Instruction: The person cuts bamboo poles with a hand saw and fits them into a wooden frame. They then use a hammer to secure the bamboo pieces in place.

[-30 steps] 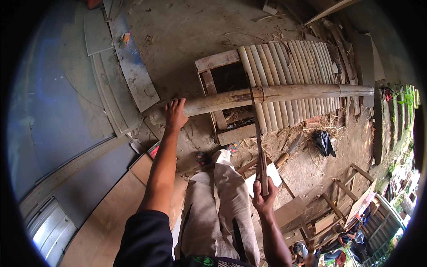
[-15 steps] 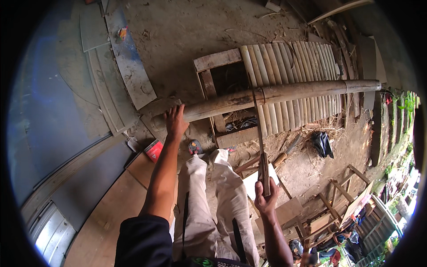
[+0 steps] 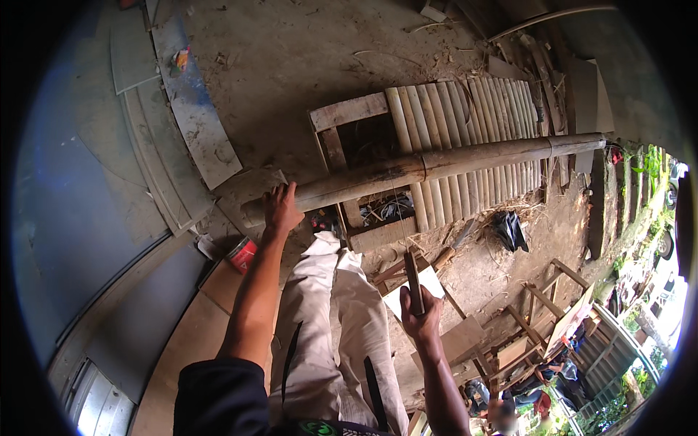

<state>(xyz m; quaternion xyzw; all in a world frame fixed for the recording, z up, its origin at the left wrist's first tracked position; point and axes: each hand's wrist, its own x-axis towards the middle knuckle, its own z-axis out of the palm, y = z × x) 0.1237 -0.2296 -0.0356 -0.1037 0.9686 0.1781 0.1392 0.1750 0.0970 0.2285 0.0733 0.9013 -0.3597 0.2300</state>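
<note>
A long bamboo pole [image 3: 480, 156] lies across a low frame topped with split-bamboo slats [image 3: 443, 98]. My left hand [image 3: 282, 209] presses on the pole near its left end, fingers curled over the top. In my right hand [image 3: 423, 314], closed round its wooden handle, is a hand saw [image 3: 412, 275]. The saw's thin blade is seen nearly edge-on and runs up toward the near side of the pole, by a dark node; whether it touches the bamboo I cannot tell.
A black plastic bag [image 3: 510, 231] and shavings lie on the dirt floor right of the frame. A red can [image 3: 242, 254] stands by my left forearm. Boards [image 3: 196, 116] lie at the left; wooden frames [image 3: 542, 309] and a person [image 3: 502, 414] are at the lower right.
My right hand has drawn the saw back toward me; its blade no longer shows stretching across and beyond the pole. My left hand keeps its place on the pole. The whole view has shifted slightly.
</note>
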